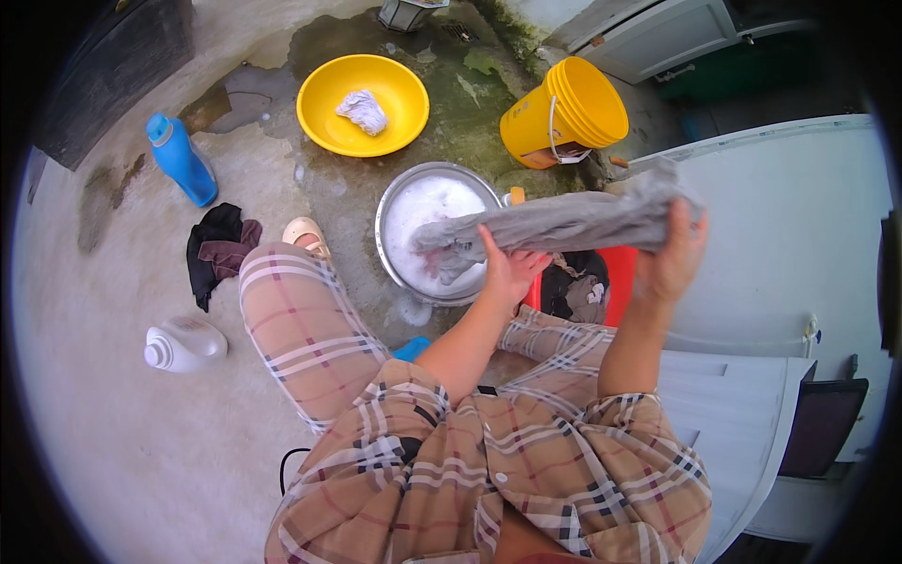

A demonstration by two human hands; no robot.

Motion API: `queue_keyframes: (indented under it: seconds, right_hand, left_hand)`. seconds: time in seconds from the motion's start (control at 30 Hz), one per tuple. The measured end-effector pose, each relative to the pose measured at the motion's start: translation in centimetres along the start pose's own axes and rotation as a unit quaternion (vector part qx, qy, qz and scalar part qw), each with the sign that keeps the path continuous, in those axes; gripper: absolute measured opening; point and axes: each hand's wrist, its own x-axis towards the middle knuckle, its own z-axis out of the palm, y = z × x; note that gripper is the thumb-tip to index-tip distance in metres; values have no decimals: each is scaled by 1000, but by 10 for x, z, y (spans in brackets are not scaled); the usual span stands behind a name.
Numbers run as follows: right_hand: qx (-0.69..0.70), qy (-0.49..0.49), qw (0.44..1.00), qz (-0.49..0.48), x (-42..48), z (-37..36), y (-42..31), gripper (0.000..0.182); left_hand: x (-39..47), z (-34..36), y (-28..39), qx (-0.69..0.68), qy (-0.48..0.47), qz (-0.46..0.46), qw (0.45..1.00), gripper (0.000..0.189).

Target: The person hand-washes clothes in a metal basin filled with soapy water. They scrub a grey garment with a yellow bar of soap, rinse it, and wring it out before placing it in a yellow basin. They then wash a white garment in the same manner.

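Note:
A wet grey cloth (564,220) is stretched in the air between my hands, its left end hanging into the suds of a round metal basin (381,236). My right hand (669,257) grips the bunched, slightly blurred right end. Under the cloth's middle is my left hand (511,271), its thumb across the near side and its fingers partly hidden behind the fabric. White foam (440,197) covers the water in the basin. Just below the cloth, a red container (620,282) holds dark and brownish garments (581,289); the cloth and my arms partly cover it.
A yellow basin (320,123) with a white cloth (363,111) and a yellow bucket (539,130) stand beyond. To the left are a blue bottle (182,162), dark clothes (215,243) and a white bottle (190,344). A white wall (761,233) borders the right.

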Motion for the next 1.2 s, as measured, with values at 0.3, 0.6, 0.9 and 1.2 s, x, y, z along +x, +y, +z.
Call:
queue_keyframes:
  seconds: [0.3, 0.6, 0.9, 1.2]
  right_hand:
    - [-62, 148, 987, -1, -22, -93, 3, 19]
    - [-139, 58, 971, 183, 48, -119, 157, 24]
    - [-411, -336, 815, 233, 0, -40, 322, 47]
    - [-414, -521, 742, -83, -35, -53, 229, 65]
  left_hand:
    - [9, 19, 38, -236, 12, 85, 968, 86]
    - [32, -64, 43, 45, 252, 61, 965, 19]
    - [7, -56, 43, 54, 185, 15, 981, 37]
    - [10, -43, 39, 137, 125, 72, 980, 63]
